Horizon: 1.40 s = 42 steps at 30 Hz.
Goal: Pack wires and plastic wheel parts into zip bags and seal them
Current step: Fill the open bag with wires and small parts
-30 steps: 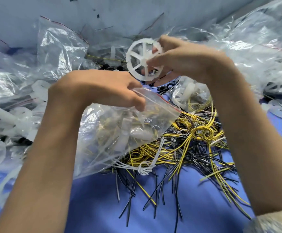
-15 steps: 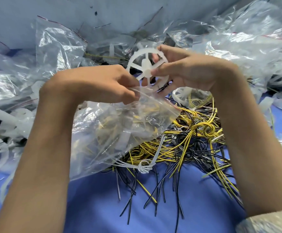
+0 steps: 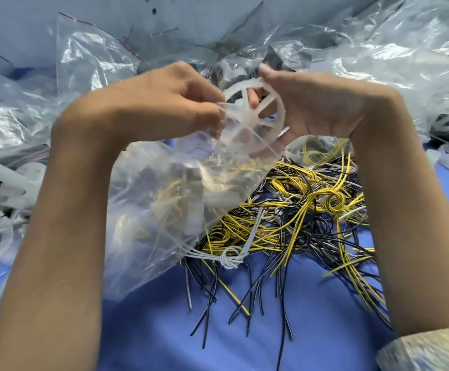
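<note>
The white spoked wheel sits half inside the zip bag mouth — lower rim behind the film, upper rim exposed. The right hand pinches the wheel's upper-right rim; the left hand pinches the bag's lip just left of the wheel. Entry runs down-left into the bag — loose yellow-and-black wires lie below the wheel.

White spoked wheel partly inside clear zip bag; wires heaped beside.
</note>
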### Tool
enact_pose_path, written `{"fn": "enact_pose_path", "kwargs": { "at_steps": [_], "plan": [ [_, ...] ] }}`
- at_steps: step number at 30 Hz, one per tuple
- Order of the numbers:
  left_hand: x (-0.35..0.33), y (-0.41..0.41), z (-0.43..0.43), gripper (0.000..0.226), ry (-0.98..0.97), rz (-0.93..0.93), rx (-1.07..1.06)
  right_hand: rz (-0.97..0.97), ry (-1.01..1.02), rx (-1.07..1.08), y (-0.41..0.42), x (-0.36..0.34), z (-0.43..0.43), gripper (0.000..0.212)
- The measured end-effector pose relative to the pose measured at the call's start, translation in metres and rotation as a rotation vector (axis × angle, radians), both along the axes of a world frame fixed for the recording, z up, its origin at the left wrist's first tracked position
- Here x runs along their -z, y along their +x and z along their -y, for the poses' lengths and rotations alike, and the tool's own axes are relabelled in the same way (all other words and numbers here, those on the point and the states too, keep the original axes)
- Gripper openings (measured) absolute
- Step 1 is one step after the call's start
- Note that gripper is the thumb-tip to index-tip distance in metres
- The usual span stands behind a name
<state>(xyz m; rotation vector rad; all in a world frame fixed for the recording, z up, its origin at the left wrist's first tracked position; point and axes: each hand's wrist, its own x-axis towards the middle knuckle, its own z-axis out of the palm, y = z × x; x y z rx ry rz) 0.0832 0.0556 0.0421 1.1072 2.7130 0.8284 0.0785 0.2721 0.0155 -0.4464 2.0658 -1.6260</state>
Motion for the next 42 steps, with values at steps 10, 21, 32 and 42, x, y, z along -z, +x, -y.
{"fn": "enact_pose_path", "kwargs": {
  "at_steps": [10, 21, 32, 42],
  "plan": [
    [-0.008, 0.015, -0.006, 0.019, 0.168, -0.021, 0.071, -0.181, 0.198, -0.114, 0.008, -0.005, 0.003, 0.022],
    [-0.006, 0.017, -0.015, 0.021, 0.270, -0.152, 0.040, -0.149, 0.083, -0.273, 0.010, -0.002, 0.026, 0.037],
    [0.003, -0.009, 0.002, 0.010, 0.206, -0.196, -0.182, -0.421, 0.361, -0.105, 0.021, -0.024, 0.004, 0.064],
    [0.010, -0.011, 0.002, 0.022, 0.175, -0.118, -0.099, -0.456, 0.399, -0.058, 0.022, -0.021, -0.003, 0.040]
  ]
}}
